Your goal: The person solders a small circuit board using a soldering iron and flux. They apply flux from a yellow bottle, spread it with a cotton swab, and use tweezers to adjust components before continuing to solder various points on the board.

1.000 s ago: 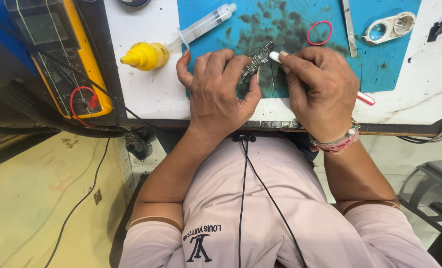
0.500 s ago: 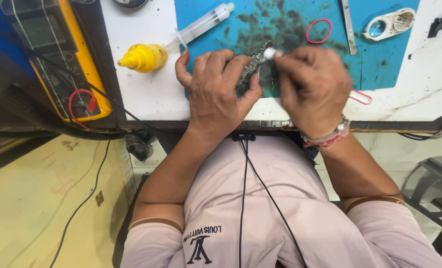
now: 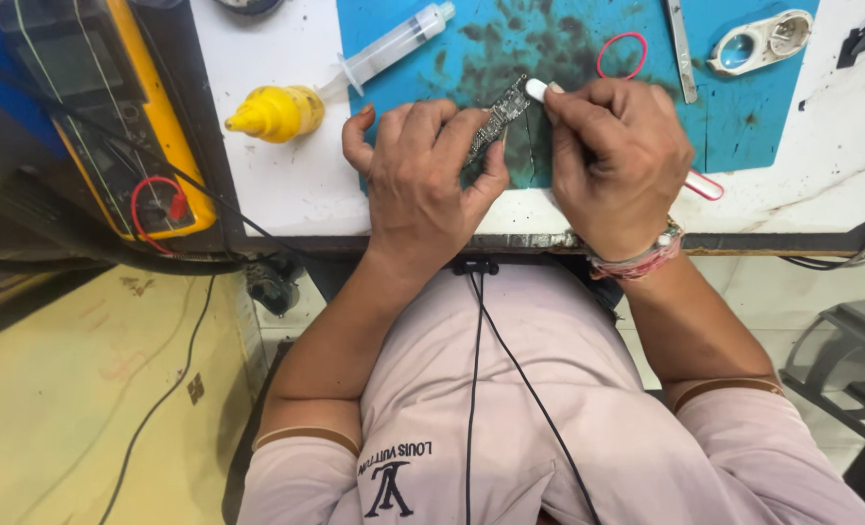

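My left hand [image 3: 423,170] grips a small dark circuit board [image 3: 499,115] and holds it tilted over the stained blue work mat [image 3: 743,117]. My right hand [image 3: 617,156] holds a brush-like tool whose white head [image 3: 536,89] touches the upper end of the board. The tool's red and white handle end [image 3: 705,185] sticks out to the right below my hand. A beaded bracelet sits on my right wrist.
A clear syringe [image 3: 394,47] and a yellow squeeze bottle [image 3: 272,112] lie left of the mat. A red rubber band [image 3: 622,53], metal tweezers [image 3: 680,49] and a magnifier loupe [image 3: 758,41] lie at the back. A yellow multimeter [image 3: 112,117] with cables stands far left.
My right hand shifted slightly left and up along the board with the brush head. My left hand stays in place with the board.
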